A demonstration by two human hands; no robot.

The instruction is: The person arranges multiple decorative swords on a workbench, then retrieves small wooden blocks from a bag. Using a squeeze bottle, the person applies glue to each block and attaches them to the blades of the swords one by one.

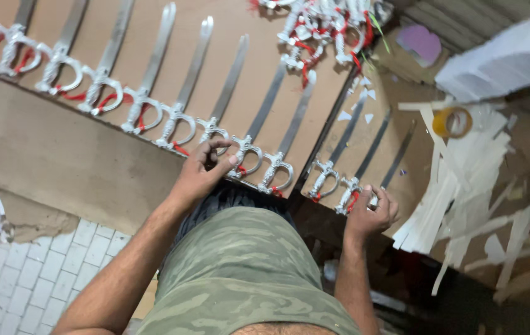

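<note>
Silver toy swords lay in a slanting row on the brown board [60, 149]: ten on it, two more on the smaller board [395, 111] to the right. The left hand [206, 167] pinched the eighth sword's hilt [215, 133] with curled fingers. The right hand [373, 211] closed on the twelfth sword's hilt [349, 195]. One yellow tape roll [452, 122] sat beside white strips [463, 180].

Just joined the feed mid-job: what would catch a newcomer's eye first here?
A long row of silver toy swords with red-trimmed hilts lies across the brown board. The left hand touches one hilt mid-row, the right hand grips the hilt of the end sword. White paper strips and a tape roll lie at right.
</note>
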